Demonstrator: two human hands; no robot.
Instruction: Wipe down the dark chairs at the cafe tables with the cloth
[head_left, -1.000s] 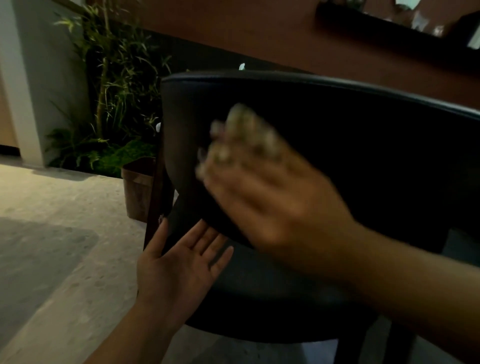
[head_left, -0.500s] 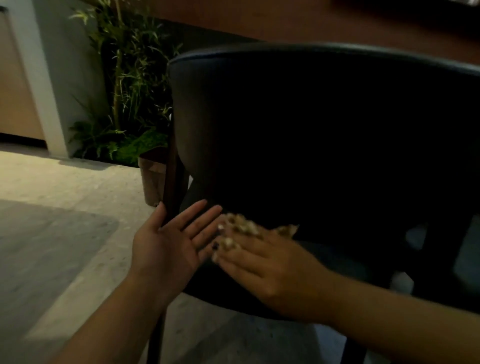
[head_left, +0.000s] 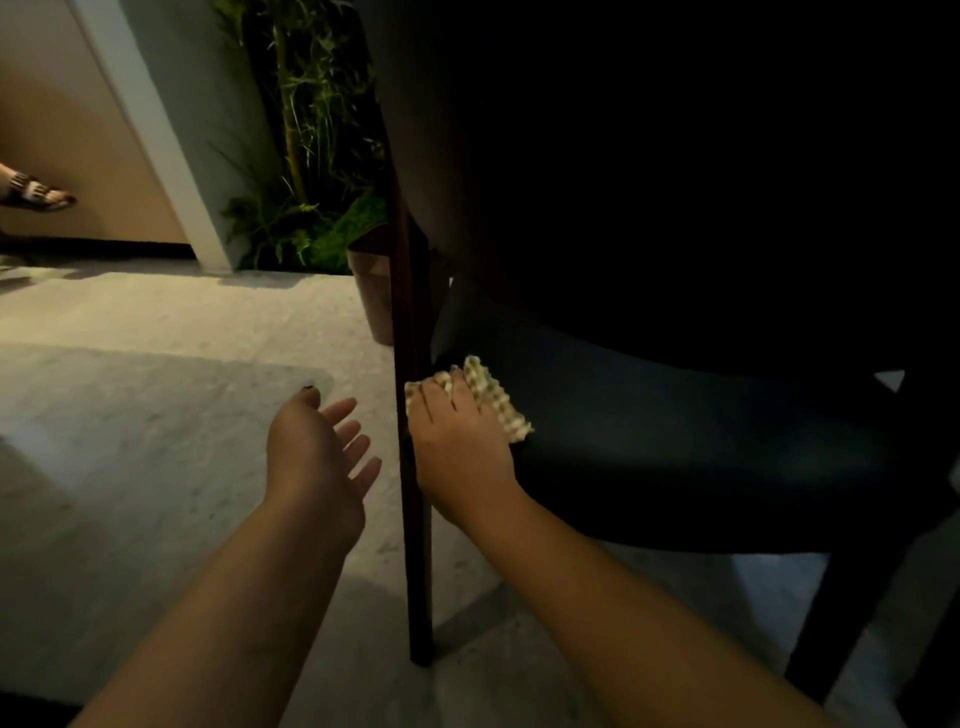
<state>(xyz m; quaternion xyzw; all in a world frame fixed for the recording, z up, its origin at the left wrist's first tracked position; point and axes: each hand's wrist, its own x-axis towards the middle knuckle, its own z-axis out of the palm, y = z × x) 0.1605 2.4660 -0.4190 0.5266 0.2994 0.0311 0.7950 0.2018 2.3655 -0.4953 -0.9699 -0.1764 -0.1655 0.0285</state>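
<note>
The left hand (head_left: 317, 452) hung open over the floor (head_left: 156, 415). At its 3 o'clock, past the chair leg (head_left: 415, 519), the right hand (head_left: 457, 447) pressed the cloth (head_left: 493, 395) flat on the chair (head_left: 675, 441) seat's near-left corner. Farther, at 12 o'clock, a potted plant (head_left: 311, 156) stood behind the chair.

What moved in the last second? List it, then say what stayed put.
The right hand carried the pale waffle-textured cloth down from the dark padded chair's backrest to the seat's left edge, beside the brown wooden leg. The left hand came off the chair. Unchanged: left hand open, cloth under right fingers.
</note>
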